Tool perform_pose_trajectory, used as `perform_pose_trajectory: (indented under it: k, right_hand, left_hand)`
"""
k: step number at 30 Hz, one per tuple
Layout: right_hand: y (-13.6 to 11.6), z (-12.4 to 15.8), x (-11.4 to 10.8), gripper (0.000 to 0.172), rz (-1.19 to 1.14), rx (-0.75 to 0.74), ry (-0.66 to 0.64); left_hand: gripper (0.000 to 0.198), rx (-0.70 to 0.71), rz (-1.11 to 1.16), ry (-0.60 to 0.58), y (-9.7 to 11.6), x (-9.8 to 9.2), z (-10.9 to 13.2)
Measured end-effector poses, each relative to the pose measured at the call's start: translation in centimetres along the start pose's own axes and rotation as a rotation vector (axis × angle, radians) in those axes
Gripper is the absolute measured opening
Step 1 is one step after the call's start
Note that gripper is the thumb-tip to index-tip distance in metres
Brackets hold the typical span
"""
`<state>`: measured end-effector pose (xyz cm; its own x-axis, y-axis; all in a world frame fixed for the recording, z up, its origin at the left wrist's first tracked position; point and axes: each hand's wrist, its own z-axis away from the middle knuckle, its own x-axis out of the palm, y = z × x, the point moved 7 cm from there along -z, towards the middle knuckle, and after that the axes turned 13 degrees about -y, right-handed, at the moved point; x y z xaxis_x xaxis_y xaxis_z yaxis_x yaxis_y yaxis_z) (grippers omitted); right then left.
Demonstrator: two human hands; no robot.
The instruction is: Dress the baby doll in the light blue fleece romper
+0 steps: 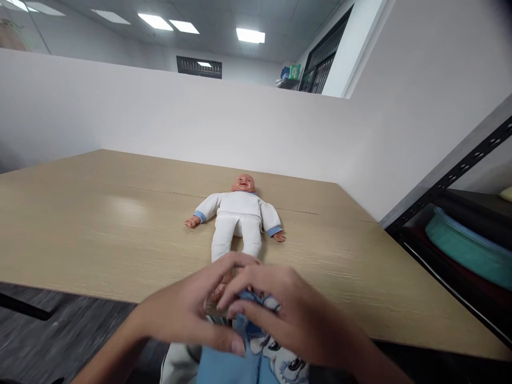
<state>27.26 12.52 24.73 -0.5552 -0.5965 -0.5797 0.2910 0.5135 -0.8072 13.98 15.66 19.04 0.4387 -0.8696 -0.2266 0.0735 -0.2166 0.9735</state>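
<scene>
A baby doll [239, 205] lies on its back on the table, its head at the far end and its legs toward me. It has a white outfit with blue cuffs, and its feet are partly hidden behind my hands. My left hand [188, 306] is raised in front of the doll's feet, thumb apart from curved fingers, with nothing seen in it. Close beside it, my right hand [284, 309] is also open, its fingers bent and overlapping the left fingertips in view. Below both hands is a blue cloth [228, 365] with a cartoon print, largely covered by them.
The wooden table [120, 229] runs back to a white partition [180, 117]. At the right stands a black metal shelf rack [456, 176] holding a teal basin-like item [468, 250]. Grey floor [52, 341] shows past the table's front left edge.
</scene>
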Motion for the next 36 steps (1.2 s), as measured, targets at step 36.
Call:
perform_pose_trajectory:
  k: [36]
  right_hand:
    - [13.4, -10.2, -16.7, 0.014, -0.31, -0.208, 0.107]
  left_hand:
    - [0.05, 0.024, -0.55, 0.055, 1.5, -22.9, -10.9]
